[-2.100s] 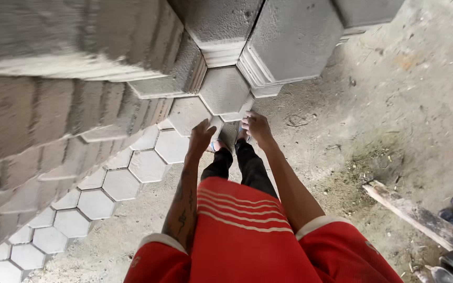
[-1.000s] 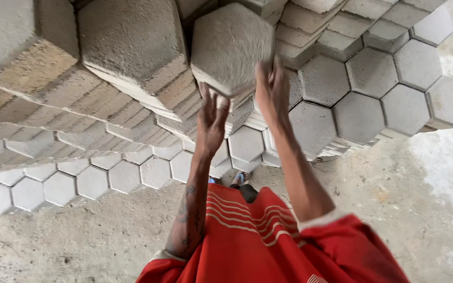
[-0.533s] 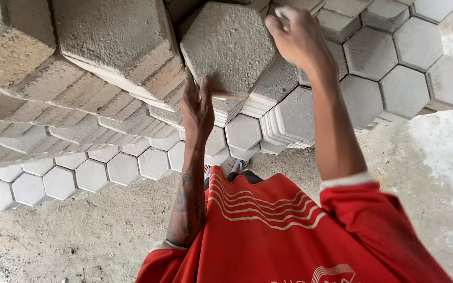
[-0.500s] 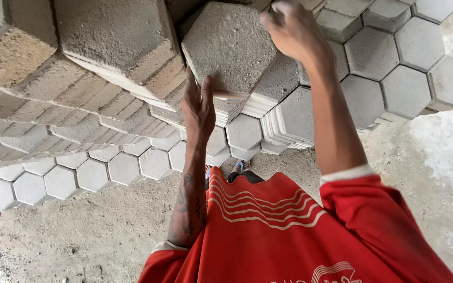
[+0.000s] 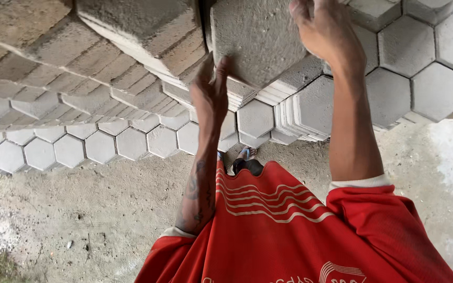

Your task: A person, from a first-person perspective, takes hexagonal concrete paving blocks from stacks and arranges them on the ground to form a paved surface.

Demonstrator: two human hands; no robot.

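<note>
Stacks of grey hexagonal pavers (image 5: 53,78) fill the left, laid in slanted tiers. Below them, a single-layer row of pavers (image 5: 100,147) sits flat on the concrete floor (image 5: 79,220).

Left hand (image 5: 209,97): fingers straight, palm flat against the lower-left edge of the held hexagonal block (image 5: 252,39). No curl round it, an open grip pressing from below and the side, likely to carry the weight and stop the block sliding down.

Block is raised near the top centre, one broad rough face towards the camera, tilted. It sits right against the neighbouring stack (image 5: 148,26); can't tell if they touch.

Right hand (image 5: 323,31): fingers hooked over the block's upper-right edge, closed grip on that edge. Looks like it steers and steadies the block while the left hand bears it. Fingertips mostly hidden behind the edge and the frame top.

Further right, more pavers (image 5: 420,68) lie flat, with a few on edge (image 5: 294,115) under the held block. Red shirt (image 5: 289,230) bottom centre; feet (image 5: 239,160) just beside the paver row.
</note>
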